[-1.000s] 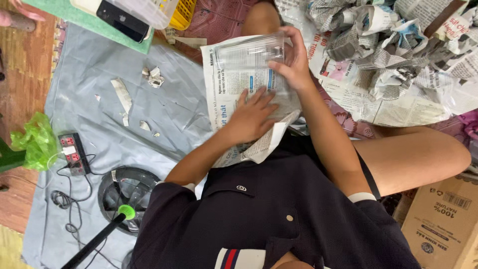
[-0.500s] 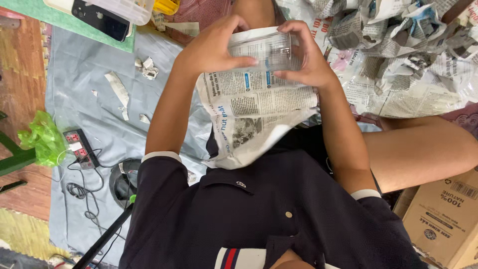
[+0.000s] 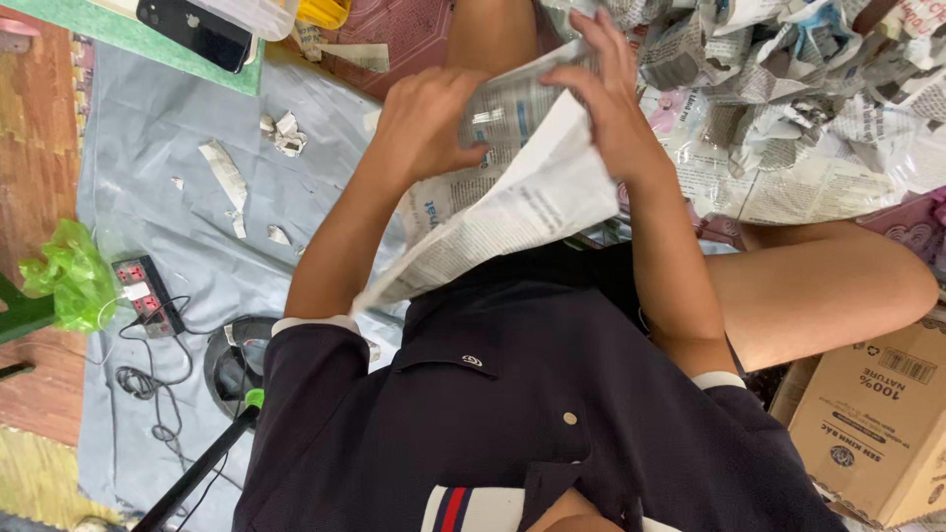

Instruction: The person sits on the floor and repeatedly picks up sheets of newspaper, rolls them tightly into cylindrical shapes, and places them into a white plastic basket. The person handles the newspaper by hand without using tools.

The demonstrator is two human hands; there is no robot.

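I sit with a sheet of newspaper [image 3: 512, 212] held over my lap. My left hand [image 3: 426, 123] grips the paper from the left, fingers curled around a bundle inside it. My right hand [image 3: 603, 99] holds the other side, fingers spread along the top fold. A flap of the sheet hangs down toward my dark shirt [image 3: 512, 394]. What the paper covers is hidden now; earlier views showed a clear glass.
A pile of newspaper-wrapped bundles [image 3: 788, 79] lies at the upper right on spread sheets. A cardboard box [image 3: 877, 424] stands lower right. On the grey sheet [image 3: 148, 148] to the left are paper scraps [image 3: 284, 133], a power strip [image 3: 143, 296], a green bag [image 3: 69, 276] and a phone [image 3: 197, 30].
My left hand left the flat sheet on my lap and joined the right around the glass. The paper has since been folded over it, so the glass no longer shows.
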